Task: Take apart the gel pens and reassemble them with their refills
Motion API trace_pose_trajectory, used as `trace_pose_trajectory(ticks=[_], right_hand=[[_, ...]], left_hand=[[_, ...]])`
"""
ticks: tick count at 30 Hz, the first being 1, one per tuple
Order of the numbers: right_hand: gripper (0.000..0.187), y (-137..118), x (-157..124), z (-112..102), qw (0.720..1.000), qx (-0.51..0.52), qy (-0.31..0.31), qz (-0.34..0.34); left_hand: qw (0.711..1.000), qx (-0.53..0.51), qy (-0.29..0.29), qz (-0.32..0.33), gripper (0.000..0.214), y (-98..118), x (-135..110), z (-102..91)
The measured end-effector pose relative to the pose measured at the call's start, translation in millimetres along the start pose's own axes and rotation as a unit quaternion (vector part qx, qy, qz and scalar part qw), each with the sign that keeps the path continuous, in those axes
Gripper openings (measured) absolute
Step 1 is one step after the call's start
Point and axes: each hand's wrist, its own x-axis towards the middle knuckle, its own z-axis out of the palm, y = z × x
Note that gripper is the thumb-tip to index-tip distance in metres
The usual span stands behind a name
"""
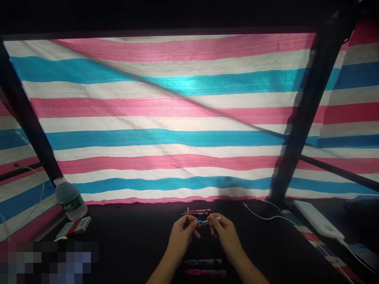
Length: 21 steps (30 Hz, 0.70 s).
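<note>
Just above the dark tabletop, a slim pen (205, 223) with a light-blue part and a clear or whitish barrel spans my two hands. My left hand (182, 233) is closed, pinching its blue end. A thin, dark upright stick with a pale tip (188, 211) also shows at the left fingers; whether it is held I cannot tell. My right hand (224, 233) is closed on the pen's other end, where a whitish tip pokes out past the fingers. Behind the hands lies a red pen (203, 211). Nearer me lie a dark clear pen (204, 262) and a pink-red pen (205, 272).
A water bottle (71, 201) and a small box (74, 226) stand at the left. On the right are a white power bank (318, 219) and a white cable (263, 217). Striped sheeting (166, 138) hangs behind, between dark posts (308, 98).
</note>
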Motion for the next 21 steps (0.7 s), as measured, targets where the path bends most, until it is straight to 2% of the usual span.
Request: trace_pose_trajectory(ticks=[3,10,21], right_hand=[[0.045,-0.8,-1.0,1.3,1.0,0.001,-0.001,0.003],[0.05,-8.4,-1.4,2.9,0.998,0.034,0.056,0.023],[0.048,-7.4,0.0,2.9,0.999,0.033,0.023,0.027]], left_hand=[[1.0,0.013,0.011,0.007,0.047,5.6,-2.3,2.1],[0.999,-0.011,0.027,-0.013,0.046,16.2,-5.0,4.6],[1.0,-0.006,0.024,-0.012,0.049,12.7,-2.3,3.5]])
